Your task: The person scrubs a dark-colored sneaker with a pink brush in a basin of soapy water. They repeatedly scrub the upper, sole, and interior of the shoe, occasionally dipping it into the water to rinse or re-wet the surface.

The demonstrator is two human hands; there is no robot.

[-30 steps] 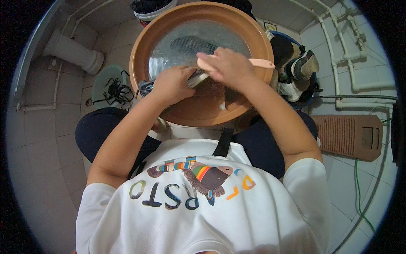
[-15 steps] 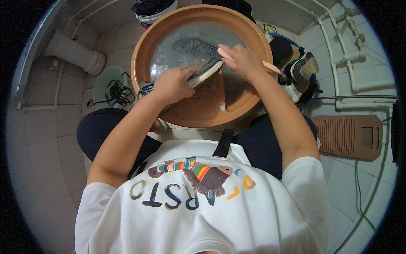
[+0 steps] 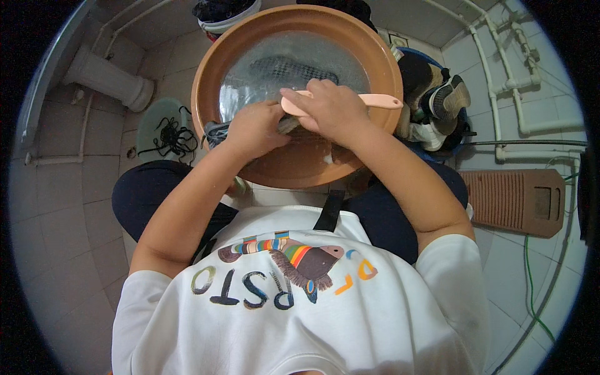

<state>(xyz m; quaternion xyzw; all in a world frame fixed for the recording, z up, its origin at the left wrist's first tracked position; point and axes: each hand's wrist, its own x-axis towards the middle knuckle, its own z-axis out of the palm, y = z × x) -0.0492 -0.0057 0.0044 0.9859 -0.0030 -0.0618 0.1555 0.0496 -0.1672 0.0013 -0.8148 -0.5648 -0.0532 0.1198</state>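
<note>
In a round orange-brown basin (image 3: 204,81) of cloudy water, my left hand (image 3: 255,130) grips a dark shoe (image 3: 216,132) with a pale sole edge. Most of that shoe is hidden behind both hands. My right hand (image 3: 334,111) is closed round a pink scrubbing brush (image 3: 381,101), its handle pointing right. The brush head lies against the shoe beside my left fingers; its bristles are out of sight. Beyond the hands, another dark shoe (image 3: 294,67) rests in the water, its patterned surface showing.
A blue tub holding several shoes (image 3: 445,103) stands right of the basin. Black laces (image 3: 172,137) lie in a pale green bowl (image 3: 149,119) at left. A brown washboard (image 3: 515,203) is on the tiled floor at right. White pipes (image 3: 500,75) run along the wall.
My right hand has moved left and a little nearer with the brush, sliding along the shoe toward my left hand. The held shoe now shows less.
</note>
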